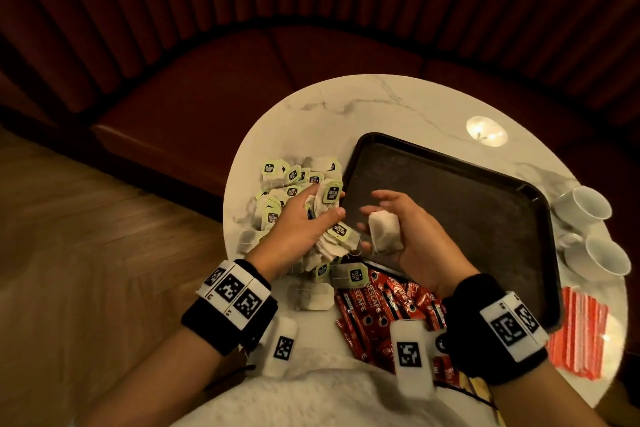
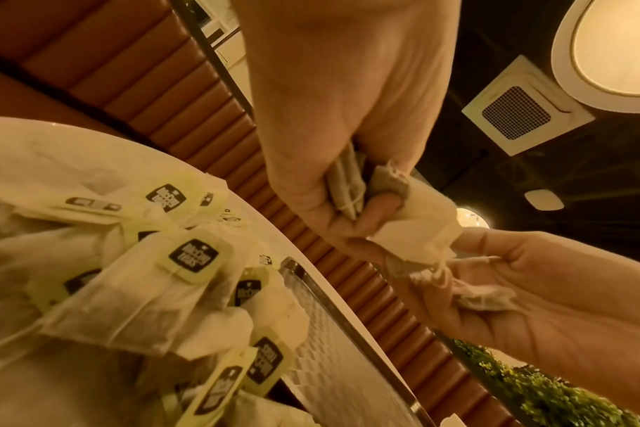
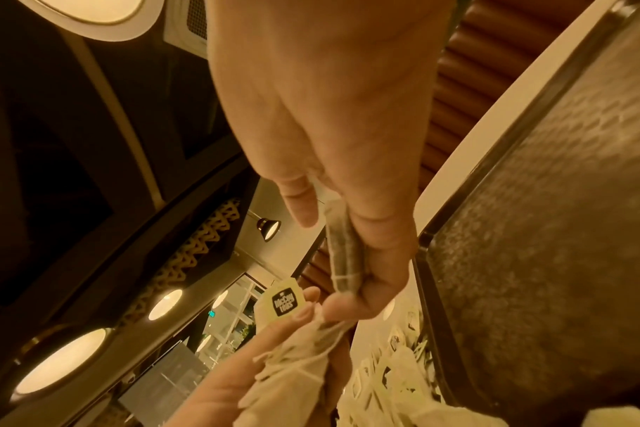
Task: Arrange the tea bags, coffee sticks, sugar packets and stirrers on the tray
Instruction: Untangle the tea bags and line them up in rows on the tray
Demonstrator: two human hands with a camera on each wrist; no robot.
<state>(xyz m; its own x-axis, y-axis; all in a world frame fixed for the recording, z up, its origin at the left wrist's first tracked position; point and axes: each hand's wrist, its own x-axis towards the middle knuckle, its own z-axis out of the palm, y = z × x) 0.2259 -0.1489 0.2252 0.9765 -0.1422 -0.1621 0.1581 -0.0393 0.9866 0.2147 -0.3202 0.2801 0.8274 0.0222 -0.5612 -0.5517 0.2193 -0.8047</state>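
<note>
Tea bags (image 1: 294, 184) lie in a loose heap on the left part of the round marble table (image 1: 381, 104), just beside the dark tray (image 1: 450, 191), which holds nothing yet. The left hand (image 1: 301, 218) has its fingers curled round a bunch of them, tags and strings dangling, probably to gather many at once instead of carrying them singly. The right hand (image 1: 412, 229), palm up over the tray's near-left corner, grips a small squared-off stack of tea bags (image 1: 384, 230) between thumb and fingers; the two hands nearly meet, as if bags are being passed across and evened into a neat pile before being set down. The green tags carry a dark badge that seems to read "McCoy Teas", though the lettering is small and skewed. Nearer the person, red coffee sticks (image 1: 388, 305) marked "NESCAFE" lie in a jumble, touching the tray's near edge. Red-and-white striped packets (image 1: 581, 329) sit right of the tray, and two white cups (image 1: 588, 229) lie on their sides beyond them.
</note>
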